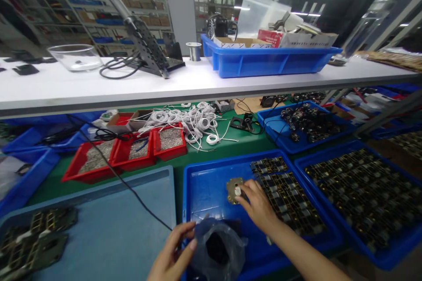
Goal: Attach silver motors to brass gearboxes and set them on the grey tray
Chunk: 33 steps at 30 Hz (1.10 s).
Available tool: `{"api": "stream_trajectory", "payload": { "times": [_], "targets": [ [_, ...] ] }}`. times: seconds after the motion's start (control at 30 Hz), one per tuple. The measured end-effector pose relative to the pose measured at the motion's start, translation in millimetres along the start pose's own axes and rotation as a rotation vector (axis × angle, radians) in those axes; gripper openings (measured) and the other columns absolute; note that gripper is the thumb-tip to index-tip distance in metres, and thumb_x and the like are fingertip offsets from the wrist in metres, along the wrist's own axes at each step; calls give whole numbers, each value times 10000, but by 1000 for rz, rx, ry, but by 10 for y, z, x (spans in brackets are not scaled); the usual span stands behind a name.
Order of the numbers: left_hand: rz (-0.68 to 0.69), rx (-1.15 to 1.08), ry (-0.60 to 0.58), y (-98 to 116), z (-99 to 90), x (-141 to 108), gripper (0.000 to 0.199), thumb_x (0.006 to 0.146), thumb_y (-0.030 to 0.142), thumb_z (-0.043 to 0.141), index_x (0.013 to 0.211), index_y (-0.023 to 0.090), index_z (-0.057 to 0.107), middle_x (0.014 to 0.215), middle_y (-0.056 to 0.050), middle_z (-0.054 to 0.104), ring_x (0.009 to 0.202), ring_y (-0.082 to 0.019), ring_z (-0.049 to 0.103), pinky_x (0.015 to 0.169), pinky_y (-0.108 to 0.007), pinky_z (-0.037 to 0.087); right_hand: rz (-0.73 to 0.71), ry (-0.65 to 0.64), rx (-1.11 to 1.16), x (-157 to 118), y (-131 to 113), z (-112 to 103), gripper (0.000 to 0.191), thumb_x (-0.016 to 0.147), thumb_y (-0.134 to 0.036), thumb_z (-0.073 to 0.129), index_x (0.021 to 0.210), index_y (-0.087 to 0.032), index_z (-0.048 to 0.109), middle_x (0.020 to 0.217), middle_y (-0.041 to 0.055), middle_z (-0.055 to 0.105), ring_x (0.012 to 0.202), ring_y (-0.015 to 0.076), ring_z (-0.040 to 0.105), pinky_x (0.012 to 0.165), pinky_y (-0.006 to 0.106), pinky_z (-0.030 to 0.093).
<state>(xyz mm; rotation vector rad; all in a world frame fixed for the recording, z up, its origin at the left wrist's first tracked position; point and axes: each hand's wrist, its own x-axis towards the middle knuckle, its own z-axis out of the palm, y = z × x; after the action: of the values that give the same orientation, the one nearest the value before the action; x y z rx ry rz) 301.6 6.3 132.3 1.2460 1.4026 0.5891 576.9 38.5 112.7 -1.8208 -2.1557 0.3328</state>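
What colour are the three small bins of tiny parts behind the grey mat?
Red, holding greyish small parts; clearest in the head view, its only view.

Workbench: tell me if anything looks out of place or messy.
The white cables lie in a loose tangle on the green mat, spilling over the red bin. A black cord trails across the blue-grey tray.

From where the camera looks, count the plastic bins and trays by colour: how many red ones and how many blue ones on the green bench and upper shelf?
Red bins: 3
Blue trays on the green bench, clearly seen: 3
Blue tray on the upper shelf: 1
Total: 7
More blue bins at the left and right edges are cut off, so not counted.
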Motion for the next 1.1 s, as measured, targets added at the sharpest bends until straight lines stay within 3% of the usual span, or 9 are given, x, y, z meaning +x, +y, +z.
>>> {"api": "stream_trajectory", "payload": {
  "times": [0.1, 0.17, 0.27, 0.37, 0.5, 0.57, 0.7, 0.8, 1.1],
  "targets": [
    [212, 10, -74, 231, 144, 56, 801, 701, 491, 658, 1372, 197, 334, 1432, -149, 361, 1306, -311, 350, 975, -437, 435, -197, -10, 158, -166, -521, -343, 145, 890, -218, 533, 1026, -167, 543, 937, 65, 535, 885, 223, 506, 781, 371, 443],
    [413, 164, -138, 378, 141, 16, 990, 598, 483, 771, 1408, 229, 263, 1491, -137, 257, 1359, -332, 231, 1075, -505, 282, -304, -54, 238, -221, -803, -568, 156, 884, -221, 539, 1039, -198, 533, 925, 50, 537, 849, 222, 494, 740, 363, 438],
    [491, 302, -230, 507, 48, -127, 1019, 577, 472, 793, 1412, 245, 255, 1452, -139, 349, 1320, -338, 322, 1081, -518, 266, -378, -180, 385, -184, -1100, -822, 52, 871, -234, 565, 897, -194, 546, 872, 34, 537, 826, 219, 487, 724, 362, 430],
    [414, 165, -220, 491, -45, -283, 942, 626, 534, 731, 1395, 200, 302, 1399, -155, 427, 1277, -336, 395, 1069, -492, 302, -368, -226, 520, -96, -1223, -940, 149, 900, -337, 522, 856, -204, 571, 839, 27, 534, 828, 214, 506, 723, 350, 442],
    [293, -404, -315, 397, -125, -463, 993, 626, 643, 672, 1405, 190, 254, 1381, -157, 450, 1274, -310, 410, 1056, -423, 335, -194, -159, 765, -151, -1178, -872, 440, 873, -550, 470, 1236, -301, 486, 1169, 60, 519, 1046, 232, 520, 873, 360, 458],
    [298, -575, -320, 376, -166, -541, 1000, 613, 613, 707, 1404, 207, 248, 1390, -155, 437, 1290, -312, 386, 1060, -422, 323, -49, -153, 932, -268, -1177, -727, 508, 848, -578, 495, 1273, -302, 461, 1235, 87, 513, 1088, 252, 529, 884, 374, 472],
    [376, -709, -251, 358, -260, -663, 888, 625, 502, 763, 1365, 271, 330, 1377, -135, 449, 1271, -321, 409, 1047, -445, 333, 89, -318, 1319, -545, -1399, -347, 724, 756, -599, 617, 1344, -253, 373, 1328, 135, 468, 1190, 279, 474, 969, 405, 425],
    [415, -780, -246, 329, -320, -730, 825, 627, 449, 785, 1334, 335, 377, 1375, -95, 458, 1270, -306, 411, 1053, -445, 322, 98, -310, 1469, -673, -1658, -166, 834, 680, -582, 705, 1363, -293, 325, 1427, 96, 362, 1267, 264, 395, 1010, 361, 384],
    [399, -792, -230, 254, -447, -868, 942, 502, 492, 833, 1320, 350, 387, 1383, -77, 425, 1294, -332, 354, 1084, -473, 237, 291, -244, 1573, -702, -2136, -316, 986, 546, -590, 791, 1327, -291, 270, 1328, 113, 485, 1178, 264, 504, 962, 319, 423]
  ]
}}
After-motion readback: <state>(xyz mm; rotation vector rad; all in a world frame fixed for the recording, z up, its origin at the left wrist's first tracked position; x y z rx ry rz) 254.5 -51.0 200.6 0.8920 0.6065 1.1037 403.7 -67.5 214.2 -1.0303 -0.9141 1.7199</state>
